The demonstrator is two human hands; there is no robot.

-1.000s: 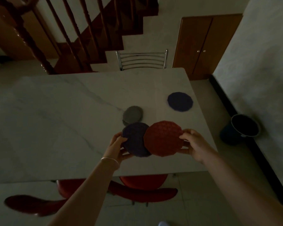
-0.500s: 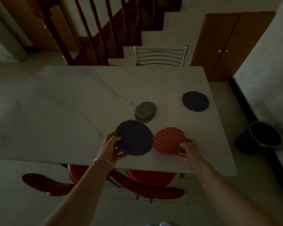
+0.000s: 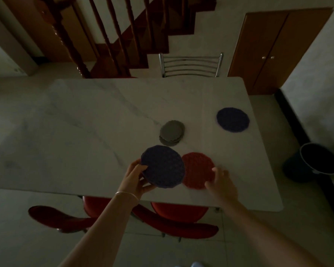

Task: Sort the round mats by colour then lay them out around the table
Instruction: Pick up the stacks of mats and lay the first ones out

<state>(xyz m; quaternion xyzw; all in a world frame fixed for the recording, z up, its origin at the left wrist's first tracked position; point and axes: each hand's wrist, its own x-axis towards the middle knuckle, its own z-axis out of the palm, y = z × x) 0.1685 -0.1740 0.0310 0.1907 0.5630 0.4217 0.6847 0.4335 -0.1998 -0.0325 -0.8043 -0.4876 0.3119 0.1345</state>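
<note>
My left hand (image 3: 136, 179) grips a dark blue round mat (image 3: 163, 166) by its left edge, holding it tilted above the marble table (image 3: 85, 122). A red round mat (image 3: 198, 169) lies flat on the table just to its right, partly tucked under the blue one. My right hand (image 3: 221, 183) hovers at the red mat's right edge with fingers relaxed, and is blurred. A small stack of grey mats (image 3: 171, 132) sits behind them. Another dark blue mat (image 3: 232, 119) lies alone near the table's right edge.
A metal chair (image 3: 191, 64) stands at the table's far side and red chairs (image 3: 178, 211) are tucked under the near edge. A dark bucket (image 3: 314, 161) sits on the floor to the right. Behind are a wooden staircase (image 3: 112, 35) and a brown cabinet (image 3: 274, 47).
The red mat went from my right hand's grip down flat onto the table, and my right hand has let go of it. My left hand still holds the blue mat.
</note>
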